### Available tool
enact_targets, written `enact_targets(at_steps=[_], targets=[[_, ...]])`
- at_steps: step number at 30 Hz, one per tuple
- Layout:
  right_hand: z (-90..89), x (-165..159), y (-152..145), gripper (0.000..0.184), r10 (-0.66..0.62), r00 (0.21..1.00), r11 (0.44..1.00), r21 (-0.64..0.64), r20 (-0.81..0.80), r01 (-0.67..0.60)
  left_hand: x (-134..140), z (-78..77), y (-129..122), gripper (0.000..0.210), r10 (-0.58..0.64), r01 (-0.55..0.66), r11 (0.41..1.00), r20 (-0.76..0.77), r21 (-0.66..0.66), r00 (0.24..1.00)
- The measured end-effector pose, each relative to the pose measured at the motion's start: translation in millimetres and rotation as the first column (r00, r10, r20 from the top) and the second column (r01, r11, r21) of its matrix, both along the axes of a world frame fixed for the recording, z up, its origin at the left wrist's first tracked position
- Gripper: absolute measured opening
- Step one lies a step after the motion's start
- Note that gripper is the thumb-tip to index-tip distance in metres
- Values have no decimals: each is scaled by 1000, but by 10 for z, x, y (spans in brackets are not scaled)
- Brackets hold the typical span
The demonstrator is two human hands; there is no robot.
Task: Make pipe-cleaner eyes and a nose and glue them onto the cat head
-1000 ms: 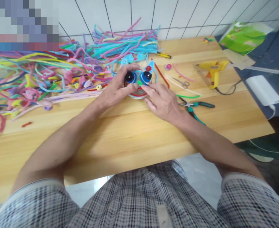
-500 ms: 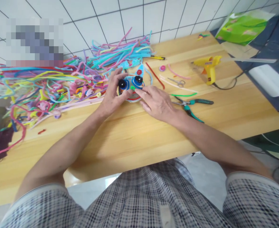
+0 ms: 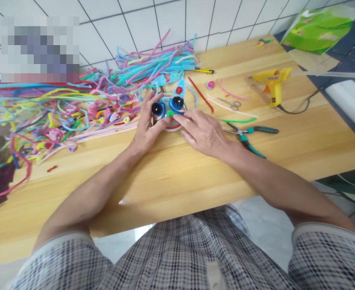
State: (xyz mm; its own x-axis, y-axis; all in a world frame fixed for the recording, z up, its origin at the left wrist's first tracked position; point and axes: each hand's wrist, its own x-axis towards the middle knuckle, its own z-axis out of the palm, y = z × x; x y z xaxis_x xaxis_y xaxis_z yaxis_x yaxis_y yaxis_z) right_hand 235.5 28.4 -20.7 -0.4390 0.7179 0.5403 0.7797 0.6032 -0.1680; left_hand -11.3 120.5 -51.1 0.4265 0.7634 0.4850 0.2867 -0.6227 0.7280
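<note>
A round pipe-cleaner face lies on the table between my hands. It has two shiny black eyes ringed in blue, a small green pipe-cleaner piece at its middle, a red curve below, and a light blue point with a red dot on top. My left hand is wrapped round the face's left side, its thumb against the green piece. From the right, my right hand presses its index fingertip on the face beside that piece, the other fingers curled. The fingertips hide part of the face.
Loose pipe cleaners cover the table's left side, with a blue and pink bundle by the tiled wall. On the right are pliers, small scissors, a yellow glue gun, a utility knife and a green package.
The view has shifted slightly, so the table's things sit a little farther right. Both hands stay on the pipe-cleaner face, with almost the same finger positions.
</note>
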Motion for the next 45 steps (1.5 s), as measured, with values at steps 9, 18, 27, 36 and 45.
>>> enact_targets(at_steps=[9,18,27,36,45], targets=[[28,36,-29,49,1,1000,1000,3,25,-1,13,37,7,67,-61,61,998,21,23,998],[39,26,-41,53,-8,1000,999,-34,12,8,15,88,-34,65,-94,94,996,9,12,996],[4,35,-24,52,-6,1000,999,-40,19,7,26,79,-25,73,-74,74,996,-9,50,997],[43,21,-41,50,-10,998,1000,-23,56,11,-13,48,12,71,-114,113,990,6,85,993],[71,26,-45,44,-38,991,994,108,130,24,19,30,23,75,-108,107,987,5,121,994]])
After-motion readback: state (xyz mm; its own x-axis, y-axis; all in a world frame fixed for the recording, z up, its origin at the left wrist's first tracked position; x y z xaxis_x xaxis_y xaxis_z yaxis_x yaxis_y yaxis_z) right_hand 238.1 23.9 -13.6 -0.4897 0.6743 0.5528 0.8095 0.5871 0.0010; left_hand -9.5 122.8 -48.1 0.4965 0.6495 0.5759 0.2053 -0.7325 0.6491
